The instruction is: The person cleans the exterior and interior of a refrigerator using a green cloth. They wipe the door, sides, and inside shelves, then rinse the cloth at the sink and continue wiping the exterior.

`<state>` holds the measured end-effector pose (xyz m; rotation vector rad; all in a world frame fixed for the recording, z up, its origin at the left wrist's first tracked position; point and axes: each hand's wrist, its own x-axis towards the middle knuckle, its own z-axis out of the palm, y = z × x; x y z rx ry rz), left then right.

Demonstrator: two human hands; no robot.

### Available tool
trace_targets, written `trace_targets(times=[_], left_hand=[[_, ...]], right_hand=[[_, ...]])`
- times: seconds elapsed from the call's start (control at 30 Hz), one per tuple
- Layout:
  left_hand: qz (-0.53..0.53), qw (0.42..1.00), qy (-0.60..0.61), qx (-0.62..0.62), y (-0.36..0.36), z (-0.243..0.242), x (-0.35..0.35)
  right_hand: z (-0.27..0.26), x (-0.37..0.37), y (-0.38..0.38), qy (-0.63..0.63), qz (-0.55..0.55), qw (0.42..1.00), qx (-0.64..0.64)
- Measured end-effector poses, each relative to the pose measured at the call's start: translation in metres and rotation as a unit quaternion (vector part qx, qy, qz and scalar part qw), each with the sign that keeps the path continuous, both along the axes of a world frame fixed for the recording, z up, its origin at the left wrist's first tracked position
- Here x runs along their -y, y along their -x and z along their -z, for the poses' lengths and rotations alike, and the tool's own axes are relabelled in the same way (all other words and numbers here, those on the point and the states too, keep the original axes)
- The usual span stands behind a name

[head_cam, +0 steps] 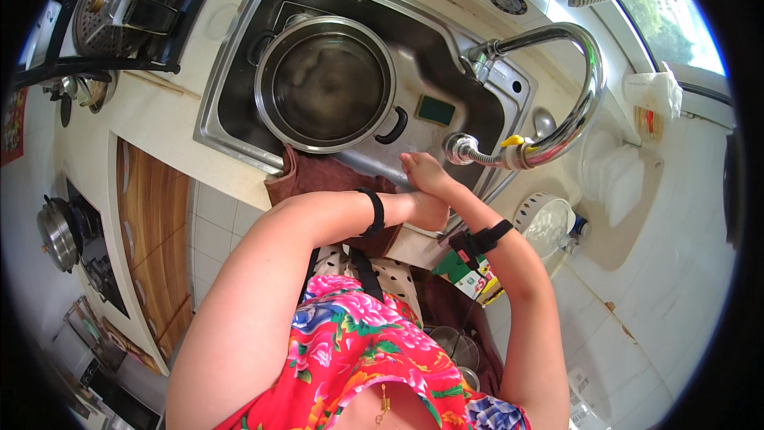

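Observation:
In the head view, my left hand (428,212) is bent inward at the sink's front edge, its fingers mostly hidden. My right hand (425,174) lies just above it, over the basin, fingers pointing left and partly curled; its wrist overlaps my left hand. I cannot tell whether either holds anything. A brown cloth (334,176) drapes over the front rim, left of both hands. A large stainless steel pot (327,86) with water and black side handles stands in the steel sink (412,71). A green scouring sponge (435,110) lies between the pot and the faucet head (461,149).
The chrome faucet (588,83) arches over the right side of the sink. A metal ladle (544,122) and a patterned white basket (540,212) are to the right. At upper left, a black rack (149,65) holds a bottle. A lidded pot (58,239) sits on the far-left hob.

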<state>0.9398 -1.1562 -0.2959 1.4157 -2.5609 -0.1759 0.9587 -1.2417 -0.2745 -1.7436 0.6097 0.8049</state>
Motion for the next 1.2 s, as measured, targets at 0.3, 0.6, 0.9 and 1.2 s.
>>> trace_targets(times=[0.3,0.6,0.9,1.2], left_hand=[[-0.102,0.975,-0.068,-0.184,0.031,0.078,-0.008],[-0.195,0.871,-0.249,-0.376,0.004,0.045,-0.018],[0.032,0.967,-0.247,0.057,-0.020,0.009,-0.013],[-0.367,0.779,0.092,-0.499,-0.102,-0.094,-0.090]], right_hand=[[0.014,-0.024,0.005,0.169,-0.106,0.969,0.147],[0.015,-0.033,0.003,0.229,-0.098,0.954,0.168],[0.007,-0.017,-0.011,0.093,-0.036,0.987,0.126],[-0.071,-0.040,0.041,-0.362,0.506,0.772,0.129]])
